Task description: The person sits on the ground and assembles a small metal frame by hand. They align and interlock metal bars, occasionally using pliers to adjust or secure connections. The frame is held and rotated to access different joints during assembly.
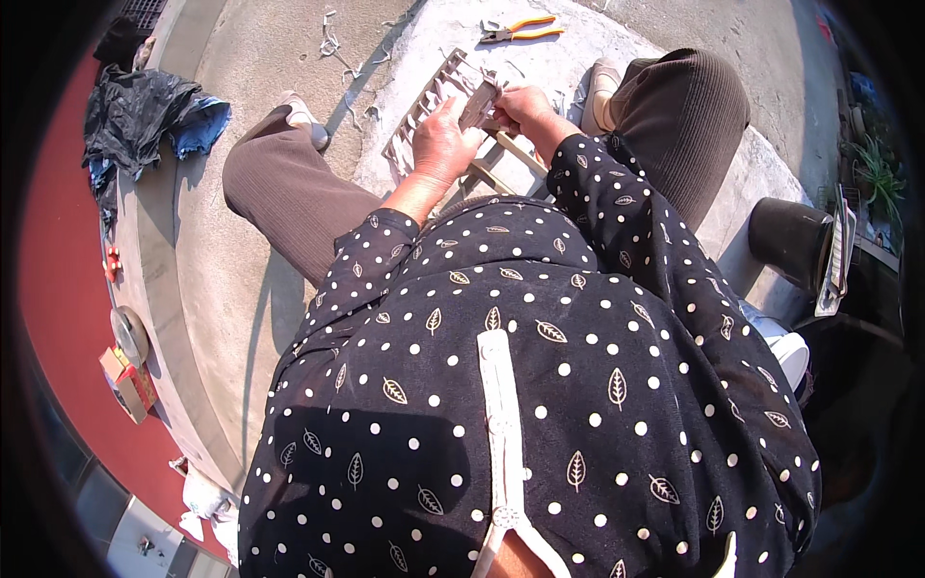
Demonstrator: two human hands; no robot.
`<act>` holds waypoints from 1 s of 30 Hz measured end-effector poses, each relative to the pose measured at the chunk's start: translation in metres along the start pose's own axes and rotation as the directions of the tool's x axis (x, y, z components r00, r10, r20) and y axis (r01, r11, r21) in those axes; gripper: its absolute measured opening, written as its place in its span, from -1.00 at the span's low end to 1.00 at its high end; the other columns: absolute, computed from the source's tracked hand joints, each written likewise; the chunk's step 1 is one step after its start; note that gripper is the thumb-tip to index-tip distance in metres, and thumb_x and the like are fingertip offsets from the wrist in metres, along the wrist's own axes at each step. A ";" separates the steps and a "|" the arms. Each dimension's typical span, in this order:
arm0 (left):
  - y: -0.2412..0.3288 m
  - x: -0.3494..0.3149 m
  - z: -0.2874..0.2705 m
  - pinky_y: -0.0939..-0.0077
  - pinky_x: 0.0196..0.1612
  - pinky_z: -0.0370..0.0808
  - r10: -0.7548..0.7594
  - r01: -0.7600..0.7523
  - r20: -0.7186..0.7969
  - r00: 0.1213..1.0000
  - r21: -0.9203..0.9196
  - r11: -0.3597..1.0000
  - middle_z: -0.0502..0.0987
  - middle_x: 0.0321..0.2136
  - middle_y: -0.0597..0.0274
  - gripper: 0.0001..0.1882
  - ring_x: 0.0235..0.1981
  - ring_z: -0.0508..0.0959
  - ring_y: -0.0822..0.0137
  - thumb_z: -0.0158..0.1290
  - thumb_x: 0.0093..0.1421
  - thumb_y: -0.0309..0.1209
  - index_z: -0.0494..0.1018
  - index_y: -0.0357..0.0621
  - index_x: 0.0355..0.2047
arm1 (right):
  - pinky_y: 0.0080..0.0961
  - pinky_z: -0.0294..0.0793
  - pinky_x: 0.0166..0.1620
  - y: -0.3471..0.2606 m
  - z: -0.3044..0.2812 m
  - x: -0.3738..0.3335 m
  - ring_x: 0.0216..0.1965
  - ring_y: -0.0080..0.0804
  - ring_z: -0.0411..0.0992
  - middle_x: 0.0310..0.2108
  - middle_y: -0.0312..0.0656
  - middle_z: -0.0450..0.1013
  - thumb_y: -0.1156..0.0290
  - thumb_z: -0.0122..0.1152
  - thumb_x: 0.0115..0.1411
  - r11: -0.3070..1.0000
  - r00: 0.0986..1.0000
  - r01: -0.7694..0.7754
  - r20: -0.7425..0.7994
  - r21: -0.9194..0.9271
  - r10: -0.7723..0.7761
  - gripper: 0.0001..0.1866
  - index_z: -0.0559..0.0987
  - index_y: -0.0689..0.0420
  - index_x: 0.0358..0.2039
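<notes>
We have both hands closed on a flat brown piece [477, 106], the left hand [445, 143] grasping its nearer end and the right hand [527, 108] its farther end. Just left of the hands is a slatted rack [421, 114] threaded with pale strips; below them are wooden bars [520, 152]. Beyond the hands, pliers [525, 32] with orange-yellow handles lie on a pale slab [602, 43], and scraps [330, 43] litter the concrete to the left. Well right of the hands, nearer our body, are a dark tub [785, 236] and a partly hidden white bucket [794, 358]; we cannot tell their contents. Far left are crumpled black plastic [135, 116], a small box [123, 385], contents unclear, and red flooring [53, 308]; far right, green plants [879, 173].
</notes>
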State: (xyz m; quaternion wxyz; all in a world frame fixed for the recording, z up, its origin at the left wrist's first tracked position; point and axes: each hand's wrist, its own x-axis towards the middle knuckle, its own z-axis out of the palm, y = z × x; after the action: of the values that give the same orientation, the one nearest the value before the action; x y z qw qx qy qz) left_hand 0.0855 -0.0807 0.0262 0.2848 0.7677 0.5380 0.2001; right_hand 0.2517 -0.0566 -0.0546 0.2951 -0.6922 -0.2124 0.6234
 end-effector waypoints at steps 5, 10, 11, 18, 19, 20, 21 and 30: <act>0.002 -0.003 -0.004 0.14 -0.23 0.50 -0.055 0.054 -0.023 0.998 -0.016 0.998 0.56 -0.38 -0.01 -0.66 -0.31 0.56 -0.06 0.13 -0.11 -0.38 0.44 -0.10 -0.26 | -0.49 0.32 -0.63 0.002 0.003 0.004 -0.73 -0.49 0.34 -0.75 -0.24 0.39 0.43 0.10 0.11 0.827 0.990 0.139 0.049 -0.544 -0.134 -0.76 0.54 0.15 -0.68; -0.009 -0.001 -0.001 0.18 -0.24 0.50 -0.078 0.074 -0.044 0.996 -0.077 0.994 0.56 -0.38 0.00 -0.65 -0.31 0.57 -0.03 0.21 -0.09 -0.35 0.44 -0.09 -0.25 | -0.30 0.48 -0.32 -0.007 0.009 -0.024 -0.47 -0.14 0.55 -0.56 -0.09 0.55 0.30 0.12 0.03 0.618 0.986 0.157 0.089 -0.770 -0.140 -0.79 0.66 0.08 -0.58; -0.006 0.002 0.000 0.19 -0.24 0.50 -0.085 0.082 -0.035 0.996 -0.085 0.993 0.56 -0.37 0.00 -0.65 -0.30 0.57 -0.03 0.21 -0.10 -0.35 0.44 -0.08 -0.25 | -0.32 0.47 -0.36 -0.002 0.008 -0.022 -0.51 -0.20 0.54 -0.59 -0.12 0.54 0.31 0.11 0.06 0.595 0.975 0.223 0.159 -0.773 -0.158 -0.78 0.65 0.10 -0.58; -0.015 0.005 0.003 0.24 -0.21 0.50 -0.067 0.062 -0.098 0.993 -0.056 0.997 0.57 -0.35 0.02 -0.58 -0.28 0.58 0.00 0.23 -0.13 -0.37 0.45 -0.09 -0.20 | -0.48 0.32 -0.62 -0.016 0.016 -0.063 -0.75 -0.48 0.35 -0.77 -0.29 0.38 0.32 0.02 0.14 0.968 0.996 -0.033 0.070 -0.248 0.052 -0.65 0.51 0.15 -0.74; -0.020 0.006 0.003 0.37 -0.18 0.50 -0.105 0.102 -0.052 0.993 -0.053 0.993 0.57 -0.30 0.10 -0.49 -0.28 0.59 0.16 0.25 -0.13 -0.39 0.47 -0.13 -0.08 | -0.46 0.36 -0.59 -0.012 0.014 -0.057 -0.73 -0.47 0.40 -0.74 -0.24 0.43 0.28 0.07 0.12 0.955 0.996 -0.016 0.075 -0.295 0.040 -0.68 0.56 0.14 -0.70; -0.016 0.007 0.002 0.37 -0.18 0.50 -0.099 0.097 -0.039 0.994 -0.046 0.994 0.57 -0.30 0.10 -0.49 -0.28 0.59 0.16 0.25 -0.12 -0.39 0.48 -0.14 -0.09 | -0.46 0.38 -0.56 -0.004 0.008 -0.045 -0.71 -0.45 0.42 -0.72 -0.20 0.45 0.27 0.09 0.10 0.923 0.997 0.067 0.066 -0.379 -0.045 -0.70 0.57 0.14 -0.67; -0.010 0.008 -0.002 0.37 -0.18 0.50 -0.094 0.093 -0.028 0.995 -0.038 0.995 0.57 -0.30 0.10 -0.50 -0.28 0.59 0.17 0.25 -0.12 -0.39 0.48 -0.15 -0.09 | -0.46 0.40 -0.53 0.007 0.002 -0.029 -0.70 -0.42 0.44 -0.70 -0.17 0.47 0.27 0.11 0.09 0.874 0.989 0.145 0.067 -0.463 -0.129 -0.72 0.59 0.13 -0.65; -0.012 0.011 -0.002 0.44 -0.24 0.48 -0.151 0.139 -0.079 0.985 -0.139 0.980 0.59 -0.37 0.15 -0.59 -0.34 0.58 0.31 0.26 0.01 -0.23 0.50 -0.13 -0.17 | -0.32 0.51 -0.33 -0.021 -0.004 -0.105 -0.46 -0.09 0.53 -0.54 -0.02 0.52 0.30 0.19 0.02 0.655 0.724 0.561 -0.084 -0.507 -0.685 -0.81 0.64 0.14 -0.46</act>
State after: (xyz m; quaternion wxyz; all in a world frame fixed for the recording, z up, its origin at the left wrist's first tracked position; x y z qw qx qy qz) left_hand 0.0796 -0.0665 0.0200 0.3252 0.6960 0.5901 0.2483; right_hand 0.2434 -0.1114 0.0367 0.3512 -0.7012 -0.5339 0.3161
